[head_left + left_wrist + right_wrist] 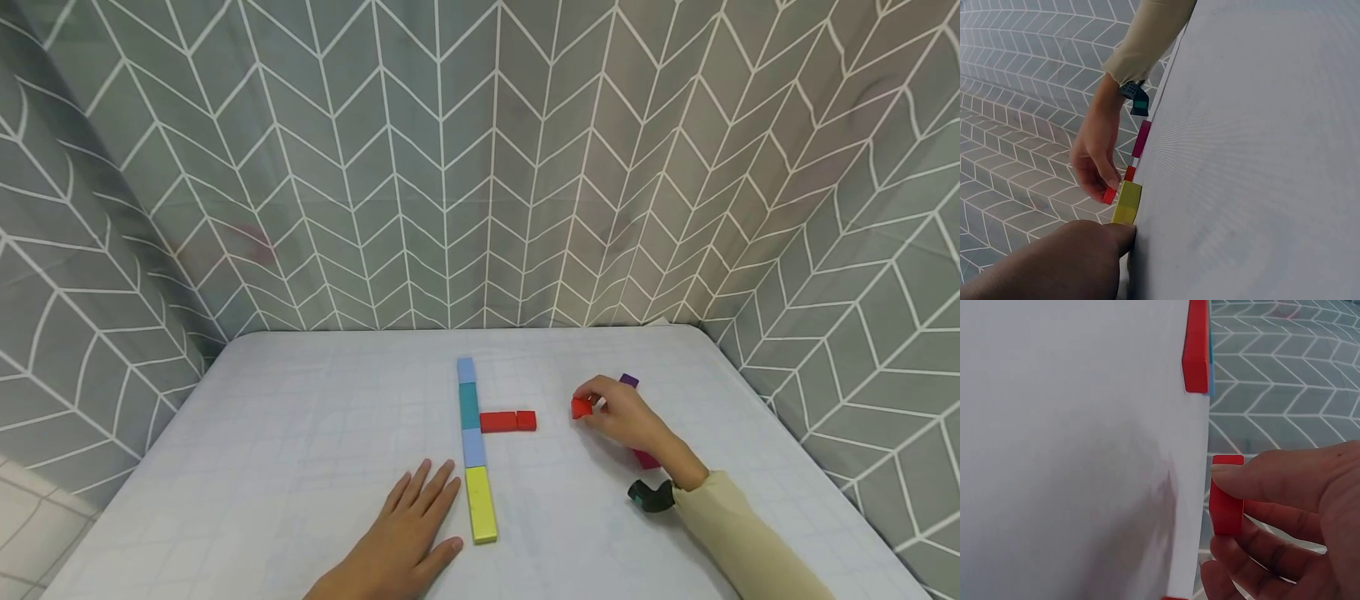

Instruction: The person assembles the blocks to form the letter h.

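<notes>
My right hand [618,414] pinches a small red block [581,408] between thumb and fingers, above the table at right of centre. The right wrist view shows the thumb across one face of this block [1227,506]. Left of it, a red block [498,422] and a smaller red block [527,421] extend sideways from a column of blocks. That column runs from a light blue block [466,370] through a teal block [468,407] and another light blue block [473,448] to a yellow block [482,505]. My left hand [408,533] rests beside the yellow block, fingers straight.
A purple block [629,380] and a magenta block [647,459] lie partly hidden by the right hand. A dark device [651,497] sits at the right wrist. The white-covered table [300,400] meets patterned curtains [465,167] at the back and sides.
</notes>
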Action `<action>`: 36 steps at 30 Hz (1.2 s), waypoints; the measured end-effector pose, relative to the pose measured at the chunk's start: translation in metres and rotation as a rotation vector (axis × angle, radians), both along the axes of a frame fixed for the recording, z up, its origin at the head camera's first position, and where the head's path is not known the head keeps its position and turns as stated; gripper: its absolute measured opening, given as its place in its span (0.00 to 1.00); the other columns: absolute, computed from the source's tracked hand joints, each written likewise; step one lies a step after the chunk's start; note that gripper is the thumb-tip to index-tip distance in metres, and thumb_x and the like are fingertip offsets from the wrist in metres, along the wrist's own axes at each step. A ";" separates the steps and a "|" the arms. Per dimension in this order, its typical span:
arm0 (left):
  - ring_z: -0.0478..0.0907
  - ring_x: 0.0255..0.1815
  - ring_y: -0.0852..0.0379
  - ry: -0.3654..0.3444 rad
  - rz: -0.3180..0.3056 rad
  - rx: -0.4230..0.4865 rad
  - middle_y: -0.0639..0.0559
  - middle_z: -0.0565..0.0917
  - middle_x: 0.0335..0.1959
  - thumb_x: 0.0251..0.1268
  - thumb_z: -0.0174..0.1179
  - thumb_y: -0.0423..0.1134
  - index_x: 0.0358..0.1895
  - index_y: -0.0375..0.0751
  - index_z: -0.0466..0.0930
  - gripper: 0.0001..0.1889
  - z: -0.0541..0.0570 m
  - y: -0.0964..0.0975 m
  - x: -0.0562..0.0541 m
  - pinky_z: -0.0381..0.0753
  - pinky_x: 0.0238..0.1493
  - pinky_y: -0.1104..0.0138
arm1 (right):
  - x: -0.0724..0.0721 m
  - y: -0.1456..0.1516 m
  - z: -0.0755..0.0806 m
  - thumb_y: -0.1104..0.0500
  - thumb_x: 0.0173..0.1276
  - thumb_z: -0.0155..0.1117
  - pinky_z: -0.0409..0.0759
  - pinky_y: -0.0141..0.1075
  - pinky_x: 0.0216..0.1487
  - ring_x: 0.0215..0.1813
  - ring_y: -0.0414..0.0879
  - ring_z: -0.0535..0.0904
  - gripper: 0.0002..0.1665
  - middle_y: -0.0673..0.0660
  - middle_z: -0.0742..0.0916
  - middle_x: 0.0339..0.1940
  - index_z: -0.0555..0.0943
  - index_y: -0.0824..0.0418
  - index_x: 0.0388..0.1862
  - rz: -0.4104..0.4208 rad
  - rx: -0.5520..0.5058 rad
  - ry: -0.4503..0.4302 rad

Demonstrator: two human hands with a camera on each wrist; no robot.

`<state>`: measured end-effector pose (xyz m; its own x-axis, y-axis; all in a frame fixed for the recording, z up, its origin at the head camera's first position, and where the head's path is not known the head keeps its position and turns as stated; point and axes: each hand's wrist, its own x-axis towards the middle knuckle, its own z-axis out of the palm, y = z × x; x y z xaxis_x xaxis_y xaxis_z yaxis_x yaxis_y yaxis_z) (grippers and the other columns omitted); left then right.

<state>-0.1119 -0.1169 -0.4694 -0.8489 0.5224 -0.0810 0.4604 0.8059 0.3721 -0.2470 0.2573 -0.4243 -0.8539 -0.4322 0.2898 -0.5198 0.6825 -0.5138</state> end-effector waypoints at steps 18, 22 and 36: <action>0.37 0.85 0.45 0.021 -0.005 0.004 0.53 0.48 0.86 0.76 0.41 0.72 0.84 0.46 0.56 0.44 -0.001 0.000 -0.001 0.39 0.79 0.40 | -0.006 -0.031 -0.003 0.73 0.60 0.75 0.86 0.47 0.49 0.45 0.51 0.81 0.17 0.54 0.86 0.44 0.85 0.67 0.49 0.099 0.018 -0.047; 0.37 0.85 0.44 0.015 -0.005 0.002 0.53 0.48 0.86 0.76 0.42 0.72 0.84 0.46 0.56 0.45 -0.001 0.000 0.000 0.39 0.79 0.40 | -0.007 -0.034 -0.005 0.73 0.60 0.75 0.85 0.48 0.50 0.45 0.52 0.81 0.17 0.54 0.86 0.44 0.85 0.67 0.49 0.123 0.017 -0.046; 0.37 0.85 0.44 0.006 -0.005 0.009 0.53 0.48 0.86 0.76 0.42 0.72 0.84 0.47 0.56 0.45 0.002 0.000 0.001 0.38 0.79 0.40 | -0.010 -0.043 -0.010 0.71 0.62 0.76 0.85 0.44 0.50 0.45 0.49 0.82 0.16 0.53 0.86 0.45 0.86 0.65 0.49 0.155 0.048 -0.045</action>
